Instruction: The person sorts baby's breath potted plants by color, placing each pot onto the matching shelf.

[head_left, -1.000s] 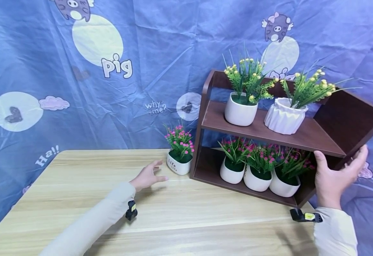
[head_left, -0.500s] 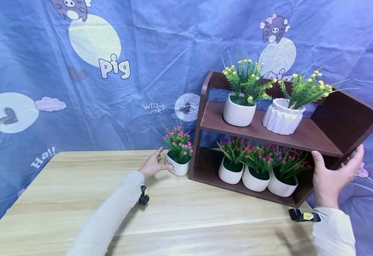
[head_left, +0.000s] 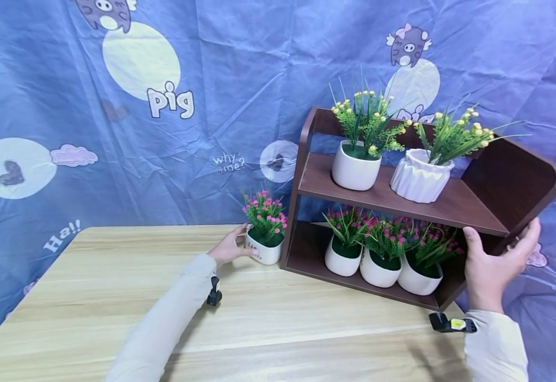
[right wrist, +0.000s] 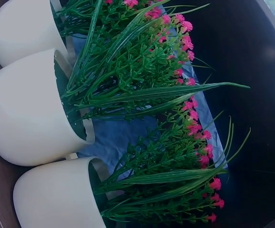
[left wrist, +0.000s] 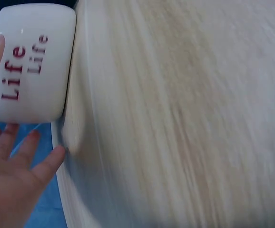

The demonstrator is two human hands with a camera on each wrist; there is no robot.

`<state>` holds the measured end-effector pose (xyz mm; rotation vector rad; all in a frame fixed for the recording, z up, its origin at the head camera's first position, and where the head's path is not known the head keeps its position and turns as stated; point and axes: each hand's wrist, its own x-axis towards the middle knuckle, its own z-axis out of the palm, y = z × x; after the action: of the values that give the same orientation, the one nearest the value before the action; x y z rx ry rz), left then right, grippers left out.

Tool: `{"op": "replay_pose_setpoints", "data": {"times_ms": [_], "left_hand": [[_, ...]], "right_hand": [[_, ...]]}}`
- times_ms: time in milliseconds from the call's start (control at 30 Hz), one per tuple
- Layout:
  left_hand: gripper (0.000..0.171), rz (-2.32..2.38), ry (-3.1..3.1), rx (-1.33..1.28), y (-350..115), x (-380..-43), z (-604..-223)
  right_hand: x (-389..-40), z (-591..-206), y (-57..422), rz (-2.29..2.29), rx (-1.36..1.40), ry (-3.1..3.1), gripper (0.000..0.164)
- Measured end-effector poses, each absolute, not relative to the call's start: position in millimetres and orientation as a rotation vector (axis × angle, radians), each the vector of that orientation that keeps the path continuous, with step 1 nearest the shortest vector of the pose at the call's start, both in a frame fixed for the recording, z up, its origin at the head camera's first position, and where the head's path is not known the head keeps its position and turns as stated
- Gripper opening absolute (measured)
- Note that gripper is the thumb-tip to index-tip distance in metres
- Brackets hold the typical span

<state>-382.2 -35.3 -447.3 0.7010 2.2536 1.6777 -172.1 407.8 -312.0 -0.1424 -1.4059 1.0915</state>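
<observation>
A white pot of pink artificial flowers (head_left: 265, 254) stands on the table left of a dark brown two-tier shelf (head_left: 402, 207). My left hand (head_left: 228, 247) is around its left side, thumb on the lettered front, fingers at the side. In the left wrist view the pot (left wrist: 37, 90) shows the word "Life" twice, and the fingers (left wrist: 47, 164) are spread beside it. My right hand (head_left: 495, 270) grips the shelf's right side panel, thumb in front and fingers around the outside. The right wrist view shows pink-flowered pots (right wrist: 28, 109) inside the shelf, not the hand.
On the upper tier stand a smooth white pot (head_left: 356, 168) and a pleated white pot (head_left: 420, 178), both with yellow flowers. Three pink-flowered pots (head_left: 380, 271) share the lower tier. A blue printed cloth (head_left: 163, 159) hangs behind the wooden table (head_left: 283, 329).
My left hand has moved right and reached the pink-flower pot, its thumb now on the pot's front. The right hand stays on the shelf; the view has shifted slightly.
</observation>
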Motion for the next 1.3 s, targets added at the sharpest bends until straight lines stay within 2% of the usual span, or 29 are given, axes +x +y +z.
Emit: {"op": "replay_pose_setpoints", "data": {"times_ms": [300, 667, 1100, 1300], "left_hand": [[0.080, 1.573, 2.386, 0.715, -41, -374, -444], [0.073, 1.630, 2.368, 0.692, -52, -356, -450], [0.075, 1.599, 2.362, 0.634, -67, -318, -447], [0.076, 1.596, 2.370, 0.665, -72, -312, -447]], "right_hand": [[-173, -316, 414, 1.074, -0.160, -1.418, 0.093], [-171, -314, 409, 1.084, -0.146, -1.407, 0.090], [-168, -311, 403, 1.073, -0.188, -1.424, 0.089], [-169, -311, 404, 1.064, -0.183, -1.433, 0.087]]}}
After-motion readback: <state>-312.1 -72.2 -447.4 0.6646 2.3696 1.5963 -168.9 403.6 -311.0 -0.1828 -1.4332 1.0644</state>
